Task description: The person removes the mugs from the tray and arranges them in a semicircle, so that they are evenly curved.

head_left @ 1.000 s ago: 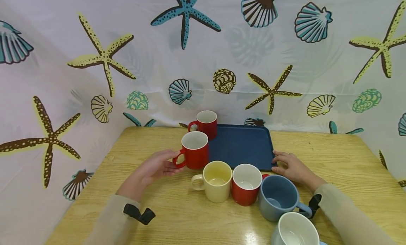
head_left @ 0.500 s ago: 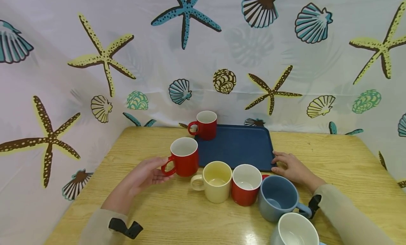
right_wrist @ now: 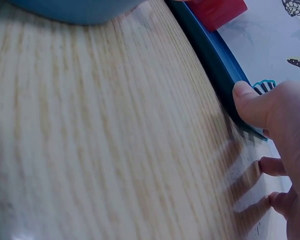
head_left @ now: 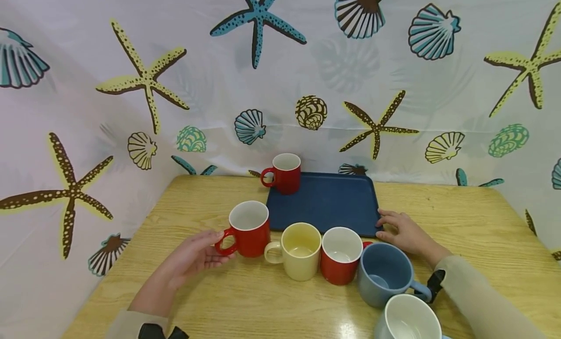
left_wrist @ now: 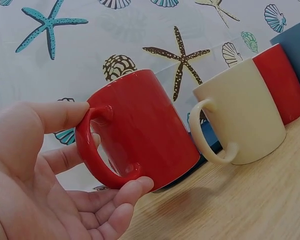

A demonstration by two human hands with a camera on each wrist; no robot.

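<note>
My left hand (head_left: 193, 261) pinches the handle of a red mug with a white inside (head_left: 250, 234). In the left wrist view this mug (left_wrist: 145, 130) tilts above the wood, its shadow on the table below it, close beside a cream mug (left_wrist: 240, 115). Thumb and index finger meet the top of the handle; other fingertips reach under its lower end. My right hand (head_left: 403, 232) touches the right edge of the dark blue tray (head_left: 328, 202). In the right wrist view its thumb (right_wrist: 250, 105) rests against the tray rim (right_wrist: 210, 65), with other fingertips on the table.
Another red mug (head_left: 287, 173) stands on the tray's back left corner. Right of the cream mug, a third red mug (head_left: 339, 261), a blue mug (head_left: 381, 273) and a mug with a white inside (head_left: 409, 319) form a curved row. A patterned cloth (head_left: 280, 85) hangs behind the table.
My left hand has drawn the red mug left and toward me, from the tray's front left corner to beside the cream mug. The right hand has stayed at the tray's edge.
</note>
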